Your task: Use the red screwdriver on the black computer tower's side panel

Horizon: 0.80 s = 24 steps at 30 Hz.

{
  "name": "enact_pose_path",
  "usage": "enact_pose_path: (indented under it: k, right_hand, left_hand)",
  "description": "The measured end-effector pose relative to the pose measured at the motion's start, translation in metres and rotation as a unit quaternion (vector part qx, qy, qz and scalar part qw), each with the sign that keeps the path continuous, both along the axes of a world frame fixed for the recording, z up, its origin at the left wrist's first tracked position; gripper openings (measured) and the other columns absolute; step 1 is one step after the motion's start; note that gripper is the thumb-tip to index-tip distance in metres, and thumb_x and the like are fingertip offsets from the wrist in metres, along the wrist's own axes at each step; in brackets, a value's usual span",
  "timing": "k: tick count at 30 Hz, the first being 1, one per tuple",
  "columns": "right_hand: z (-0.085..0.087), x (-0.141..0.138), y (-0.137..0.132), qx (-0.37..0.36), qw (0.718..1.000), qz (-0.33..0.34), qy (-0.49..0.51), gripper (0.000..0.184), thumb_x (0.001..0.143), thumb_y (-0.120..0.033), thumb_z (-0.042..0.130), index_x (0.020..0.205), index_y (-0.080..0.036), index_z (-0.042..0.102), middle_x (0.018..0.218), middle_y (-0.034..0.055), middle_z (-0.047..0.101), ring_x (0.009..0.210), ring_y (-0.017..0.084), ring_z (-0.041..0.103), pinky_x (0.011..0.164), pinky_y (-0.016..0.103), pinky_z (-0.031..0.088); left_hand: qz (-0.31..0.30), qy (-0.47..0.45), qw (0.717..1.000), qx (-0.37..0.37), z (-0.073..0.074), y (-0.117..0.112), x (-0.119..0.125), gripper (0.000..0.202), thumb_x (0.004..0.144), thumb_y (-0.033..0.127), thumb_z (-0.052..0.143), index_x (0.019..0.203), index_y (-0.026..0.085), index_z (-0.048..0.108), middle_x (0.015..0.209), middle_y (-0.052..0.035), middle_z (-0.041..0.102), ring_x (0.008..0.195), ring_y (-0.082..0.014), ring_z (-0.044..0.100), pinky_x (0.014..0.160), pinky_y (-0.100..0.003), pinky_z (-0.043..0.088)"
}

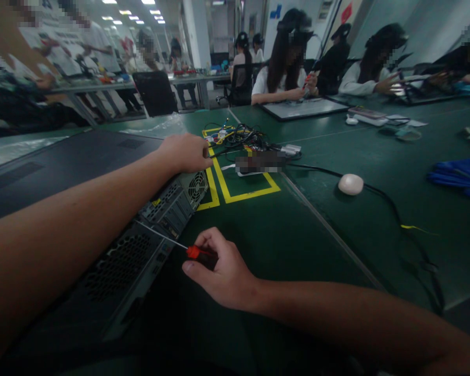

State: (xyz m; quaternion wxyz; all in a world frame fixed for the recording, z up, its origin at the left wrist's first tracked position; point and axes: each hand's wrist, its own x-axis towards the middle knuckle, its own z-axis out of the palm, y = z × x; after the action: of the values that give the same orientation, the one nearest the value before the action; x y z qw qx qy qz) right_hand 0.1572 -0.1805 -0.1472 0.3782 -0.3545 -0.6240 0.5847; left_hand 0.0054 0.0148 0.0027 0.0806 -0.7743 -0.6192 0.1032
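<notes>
A dark computer case (74,172) lies flat on the green table (282,240), its rear panel with a fan grille (197,186) facing me. My left hand (186,152) rests on the case's far top corner, fingers curled over the edge. My right hand (219,269) is closed round the red and black handle of a screwdriver (196,253). Its thin shaft points left and its tip touches the rear panel near the ports (162,216).
A tangle of cables (238,137) lies inside yellow tape markings behind the case. A white round device (351,184) on a black cord sits to the right, blue cloth (460,176) at the far right. Several people sit working at the table's far side.
</notes>
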Motion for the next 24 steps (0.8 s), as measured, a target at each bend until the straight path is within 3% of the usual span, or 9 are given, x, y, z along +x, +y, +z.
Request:
enact_pose_path:
  k: [9, 24]
  right_hand:
    - [-0.002, -0.0012, -0.0001, -0.001, 1.0, 0.001, 0.009, 0.047, 0.104, -0.054, 0.102, 0.111, -0.028, 0.064, 0.097, -0.0037, 0.068, 0.087, 0.021, 0.065, 0.079, 0.034, 0.053]
    - [-0.0025, -0.0008, -0.0007, -0.014, 1.0, 0.006, 0.013, 0.046, 0.104, -0.053, 0.103, 0.112, -0.028, 0.065, 0.097, -0.0039, 0.068, 0.086, 0.02, 0.063, 0.078, 0.035, 0.051]
  left_hand:
    - [-0.003, -0.008, 1.0, 0.006, -0.0015, 0.0027, -0.003, 0.062, 0.11, 0.059, 0.061, 0.155, 0.031, 0.093, 0.162, -0.0155, 0.09, 0.148, -0.0441, 0.081, 0.116, -0.052, 0.066]
    - [0.005, -0.01, 1.0, 0.002, 0.0009, -0.0006, 0.0002, 0.064, 0.111, 0.055, 0.061, 0.158, 0.027, 0.093, 0.161, -0.0182, 0.09, 0.148, -0.0459, 0.082, 0.118, -0.054, 0.066]
